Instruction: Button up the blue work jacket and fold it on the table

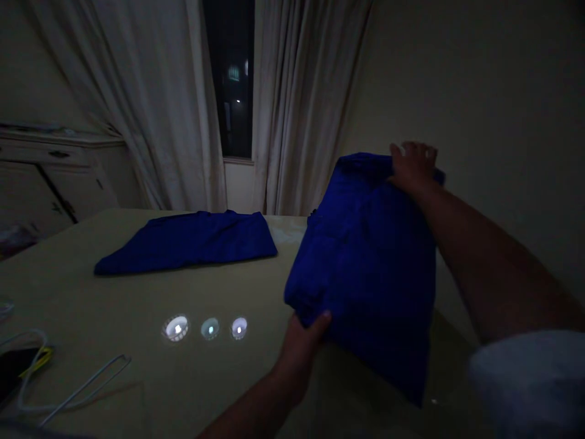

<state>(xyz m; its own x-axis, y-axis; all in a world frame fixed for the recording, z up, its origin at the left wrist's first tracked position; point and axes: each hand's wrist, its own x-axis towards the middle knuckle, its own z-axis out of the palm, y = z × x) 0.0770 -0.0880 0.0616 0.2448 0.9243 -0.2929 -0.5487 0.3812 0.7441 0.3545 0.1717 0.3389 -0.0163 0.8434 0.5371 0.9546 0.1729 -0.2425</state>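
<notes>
A folded blue cloth garment (365,262) is held up tilted above the right side of the table. My left hand (299,344) grips its lower left corner, with the thumb in front and the fingers hidden behind the cloth. At the upper right edge, my right hand (415,167) is closed over the fabric, fingers bent across the top. A second blue garment (196,241) lies folded flat towards the back of the table, apart from both hands. The dim light hides the garments' details.
The glossy table (205,372) reflects several lamps. A white cable (77,396) curls at the front left beside a dark object (18,366) with a yellow strip. Long curtains (301,110) frame a dark window (233,79). A pale cabinet (68,171) stands at the left.
</notes>
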